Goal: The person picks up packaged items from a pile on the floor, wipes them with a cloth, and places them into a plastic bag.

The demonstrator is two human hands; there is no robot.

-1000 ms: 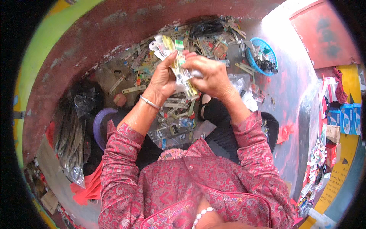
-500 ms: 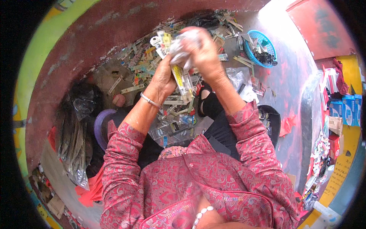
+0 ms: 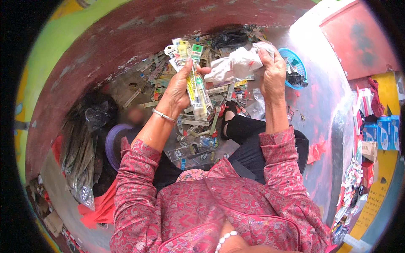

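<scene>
Head view: the left hand [image 3: 179,89] grips a bundle of clear, yellow-marked packets [image 3: 196,88] between thumb and fingers; the right hand [image 3: 273,74] pinches crumpled white material [image 3: 240,63], which spans between both hands, its free end near the left fingers.

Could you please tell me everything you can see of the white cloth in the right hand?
The white cloth is crumpled and looks soft and fabric-like, with irregular folds and a small reddish mark toward its right part. The right hand grips its right end between thumb and fingers. From there it stretches leftward, held up above the scattered strips on the floor, and its loose end comes close to the left hand; whether they touch is unclear.
</scene>
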